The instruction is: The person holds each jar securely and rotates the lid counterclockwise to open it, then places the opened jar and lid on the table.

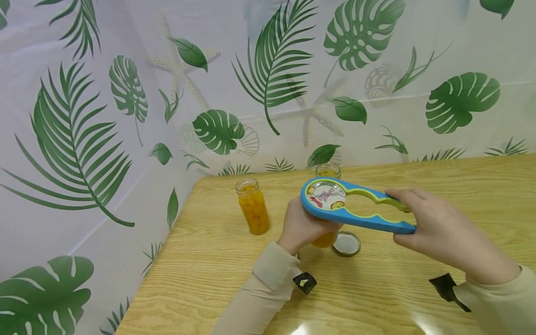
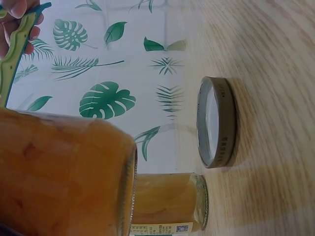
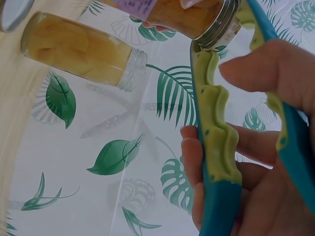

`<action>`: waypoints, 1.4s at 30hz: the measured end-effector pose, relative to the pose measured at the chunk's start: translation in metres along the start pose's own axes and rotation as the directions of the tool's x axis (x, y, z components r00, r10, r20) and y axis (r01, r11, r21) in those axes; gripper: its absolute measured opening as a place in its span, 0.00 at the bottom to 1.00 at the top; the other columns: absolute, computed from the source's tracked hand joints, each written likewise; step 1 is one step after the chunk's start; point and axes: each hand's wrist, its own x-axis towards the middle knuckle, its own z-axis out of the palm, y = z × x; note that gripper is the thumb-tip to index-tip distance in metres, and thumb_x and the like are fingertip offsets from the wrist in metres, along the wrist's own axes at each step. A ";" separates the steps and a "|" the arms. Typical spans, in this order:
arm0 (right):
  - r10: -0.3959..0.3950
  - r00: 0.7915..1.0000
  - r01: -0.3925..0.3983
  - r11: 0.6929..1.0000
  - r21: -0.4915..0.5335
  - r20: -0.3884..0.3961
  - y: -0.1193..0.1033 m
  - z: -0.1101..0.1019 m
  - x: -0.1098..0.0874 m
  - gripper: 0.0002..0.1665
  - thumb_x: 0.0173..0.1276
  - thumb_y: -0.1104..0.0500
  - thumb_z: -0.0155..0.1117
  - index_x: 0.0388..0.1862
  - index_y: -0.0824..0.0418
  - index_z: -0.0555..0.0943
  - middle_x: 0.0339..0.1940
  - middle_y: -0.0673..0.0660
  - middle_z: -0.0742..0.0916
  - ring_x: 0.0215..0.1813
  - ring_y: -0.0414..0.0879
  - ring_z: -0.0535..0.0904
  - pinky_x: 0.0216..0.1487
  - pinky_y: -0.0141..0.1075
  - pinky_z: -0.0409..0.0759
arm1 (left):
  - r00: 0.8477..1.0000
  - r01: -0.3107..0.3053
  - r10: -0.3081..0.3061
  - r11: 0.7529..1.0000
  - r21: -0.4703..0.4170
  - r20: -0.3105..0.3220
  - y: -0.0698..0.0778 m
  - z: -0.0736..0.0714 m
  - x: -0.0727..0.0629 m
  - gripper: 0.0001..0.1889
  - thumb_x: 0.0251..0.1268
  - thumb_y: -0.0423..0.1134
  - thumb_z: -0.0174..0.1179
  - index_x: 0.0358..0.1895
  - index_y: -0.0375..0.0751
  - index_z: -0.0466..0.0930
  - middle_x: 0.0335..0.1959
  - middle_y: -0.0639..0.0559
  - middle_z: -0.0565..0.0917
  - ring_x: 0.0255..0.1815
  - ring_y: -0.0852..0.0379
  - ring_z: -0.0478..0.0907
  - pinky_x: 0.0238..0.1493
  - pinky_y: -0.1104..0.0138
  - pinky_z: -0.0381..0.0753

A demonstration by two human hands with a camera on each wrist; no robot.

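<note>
My left hand grips a glass jar of orange fruit and holds it above the table. Around the printed lid of this jar sits the ring end of a blue and yellow-green jar opener. My right hand holds the opener's two handles, thumb on one side and fingers on the other. The handles stand apart, as the right wrist view shows with the wavy inner grip. In the head view, most of the held jar is hidden by the opener and my left hand.
An uncapped jar of orange fruit stands on the wooden table at the left. Another uncapped jar is behind the opener. A loose metal lid lies beside the held jar. A leaf-print sheet borders the table.
</note>
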 end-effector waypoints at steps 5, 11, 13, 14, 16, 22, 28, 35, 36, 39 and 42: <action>0.024 1.000 -0.024 0.999 -0.026 0.005 -0.001 -0.002 0.000 0.37 0.39 0.62 0.72 0.51 0.68 0.71 0.36 0.61 0.80 0.35 0.54 0.76 0.29 0.46 0.74 | 1.000 -0.022 0.022 1.000 -0.016 -0.009 0.000 0.000 -0.001 0.29 0.31 0.36 0.72 0.47 0.43 0.75 0.37 0.58 0.80 0.36 0.68 0.74 0.38 0.76 0.73; -0.015 0.999 0.010 0.993 -0.114 -0.043 0.000 -0.004 -0.003 0.34 0.36 0.60 0.73 0.46 0.67 0.74 0.33 0.59 0.81 0.27 0.48 0.75 0.19 0.39 0.71 | 0.998 -0.067 0.067 0.996 -0.066 0.003 -0.002 0.001 -0.001 0.31 0.30 0.35 0.73 0.47 0.43 0.75 0.38 0.57 0.80 0.37 0.67 0.74 0.40 0.75 0.73; -0.051 0.996 0.040 0.989 -0.144 -0.073 0.001 -0.004 -0.004 0.34 0.34 0.60 0.74 0.44 0.67 0.74 0.32 0.59 0.81 0.24 0.45 0.74 0.17 0.37 0.69 | 0.997 -0.074 0.075 0.994 -0.076 0.013 -0.002 0.002 -0.002 0.31 0.30 0.35 0.73 0.47 0.43 0.75 0.38 0.58 0.80 0.38 0.68 0.74 0.40 0.75 0.73; -0.067 0.994 0.053 0.986 -0.157 -0.087 0.002 -0.004 -0.004 0.33 0.33 0.60 0.74 0.43 0.67 0.75 0.31 0.58 0.82 0.23 0.44 0.73 0.16 0.37 0.68 | 0.997 -0.076 0.078 0.994 -0.082 0.017 -0.002 0.002 -0.002 0.31 0.30 0.35 0.74 0.47 0.43 0.75 0.38 0.58 0.80 0.38 0.68 0.74 0.41 0.75 0.73; -0.076 0.993 0.059 0.983 -0.175 -0.092 0.003 -0.004 -0.005 0.33 0.32 0.60 0.75 0.43 0.67 0.75 0.30 0.58 0.82 0.22 0.43 0.73 0.15 0.36 0.68 | 0.996 -0.083 0.086 0.993 -0.086 0.025 -0.001 0.002 -0.002 0.31 0.30 0.34 0.74 0.47 0.43 0.75 0.38 0.59 0.80 0.38 0.68 0.74 0.41 0.75 0.73; -0.096 0.990 0.077 0.980 -0.186 -0.100 0.007 -0.007 -0.006 0.33 0.30 0.60 0.75 0.41 0.65 0.75 0.29 0.55 0.81 0.21 0.42 0.70 0.16 0.36 0.66 | 0.988 -0.113 0.121 0.990 -0.088 0.091 -0.001 0.000 -0.002 0.31 0.31 0.35 0.73 0.48 0.42 0.74 0.38 0.59 0.79 0.37 0.69 0.74 0.40 0.75 0.73; -0.114 0.988 0.092 0.975 -0.201 -0.100 0.009 -0.011 -0.008 0.33 0.29 0.60 0.75 0.41 0.63 0.76 0.29 0.54 0.81 0.21 0.41 0.70 0.15 0.35 0.66 | 0.973 -0.117 0.140 0.985 -0.128 0.182 -0.001 -0.004 -0.001 0.32 0.31 0.36 0.74 0.49 0.43 0.73 0.39 0.59 0.79 0.38 0.68 0.74 0.41 0.74 0.73; -0.129 0.987 0.108 0.974 -0.202 -0.096 0.011 -0.014 -0.010 0.33 0.27 0.60 0.76 0.40 0.62 0.76 0.29 0.55 0.82 0.21 0.41 0.71 0.15 0.36 0.66 | 0.955 -0.103 0.149 0.978 -0.184 0.255 0.000 -0.007 -0.002 0.33 0.32 0.35 0.74 0.51 0.43 0.73 0.41 0.59 0.79 0.40 0.67 0.73 0.44 0.73 0.72; -0.124 0.989 0.104 0.974 -0.201 -0.087 0.011 -0.014 -0.010 0.34 0.28 0.60 0.76 0.40 0.62 0.76 0.29 0.55 0.82 0.21 0.42 0.71 0.15 0.36 0.66 | 0.953 -0.108 0.155 0.977 -0.186 0.261 0.001 -0.007 -0.002 0.33 0.32 0.35 0.74 0.51 0.43 0.73 0.41 0.58 0.79 0.40 0.67 0.73 0.44 0.73 0.72; -0.120 0.990 0.103 0.973 -0.204 -0.072 0.012 -0.015 -0.010 0.34 0.28 0.59 0.77 0.40 0.61 0.76 0.30 0.56 0.82 0.21 0.42 0.72 0.16 0.35 0.67 | 0.941 -0.121 0.174 0.974 -0.192 0.292 0.002 -0.008 -0.002 0.33 0.33 0.34 0.73 0.51 0.42 0.72 0.42 0.57 0.79 0.41 0.67 0.73 0.44 0.72 0.72; -0.123 0.990 0.108 0.973 -0.206 -0.062 0.014 -0.016 -0.011 0.35 0.27 0.58 0.78 0.41 0.60 0.75 0.30 0.55 0.82 0.22 0.42 0.72 0.16 0.35 0.67 | 0.928 -0.122 0.177 0.976 -0.181 0.328 0.003 -0.009 -0.003 0.35 0.33 0.33 0.73 0.53 0.41 0.70 0.44 0.56 0.78 0.42 0.67 0.72 0.45 0.73 0.71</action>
